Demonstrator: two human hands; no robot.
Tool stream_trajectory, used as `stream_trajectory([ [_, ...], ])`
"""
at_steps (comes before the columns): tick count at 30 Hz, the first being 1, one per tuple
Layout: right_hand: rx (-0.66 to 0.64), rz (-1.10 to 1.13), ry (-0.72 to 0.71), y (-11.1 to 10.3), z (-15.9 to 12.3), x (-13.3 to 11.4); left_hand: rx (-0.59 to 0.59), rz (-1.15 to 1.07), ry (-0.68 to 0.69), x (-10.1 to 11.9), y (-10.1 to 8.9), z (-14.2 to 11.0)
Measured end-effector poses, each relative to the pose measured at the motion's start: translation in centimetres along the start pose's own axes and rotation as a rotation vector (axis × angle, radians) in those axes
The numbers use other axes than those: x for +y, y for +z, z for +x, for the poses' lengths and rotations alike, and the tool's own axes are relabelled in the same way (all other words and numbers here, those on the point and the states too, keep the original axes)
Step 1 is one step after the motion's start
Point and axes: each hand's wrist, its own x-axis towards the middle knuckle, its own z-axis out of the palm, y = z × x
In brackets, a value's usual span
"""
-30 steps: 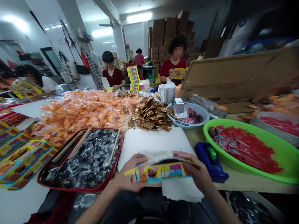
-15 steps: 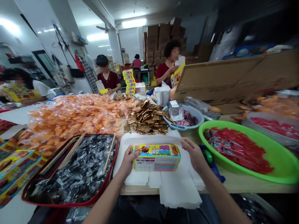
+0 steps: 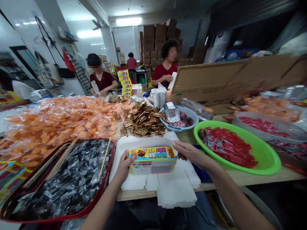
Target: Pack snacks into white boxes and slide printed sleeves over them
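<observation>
A yellow and blue printed cardboard box [image 3: 152,159] is in front of me, above a pile of flat white cartons [image 3: 177,188]. My left hand [image 3: 124,164] grips its left end, thumb on the printed top edge. At the right end, my right hand [image 3: 183,150] has its fingers curled in against the box's upper corner, by a raised white flap [image 3: 153,141]. The box's inside is hidden from me. Just beyond lies a heap of small gold packets [image 3: 144,119].
On the left stands a red-rimmed tray [image 3: 109,172] of dark wrapped pieces with wooden sticks, behind it a mound of orange wrapped pieces [image 3: 59,118]. On the right are a green basin [image 3: 266,159] of red packets, a blue bowl [image 3: 195,119] and a large cardboard carton [image 3: 203,83]. Co-workers sit opposite.
My view has turned slightly right. My right hand's fingers have curled in more at the box's right end. My left hand keeps its hold. A co-worker opposite has lowered a carton.
</observation>
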Motion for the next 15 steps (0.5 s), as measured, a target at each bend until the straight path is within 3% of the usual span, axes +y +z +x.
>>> stream_trajectory([
  [10,-0.016,-0.037,-0.072,0.3,-0.9,0.5,0.010,0.028,0.018,0.0,-0.1,-0.3],
  [15,0.036,-0.066,-0.106,1.2,-1.4,2.7,0.001,0.044,0.007,-0.2,0.1,-0.5],
])
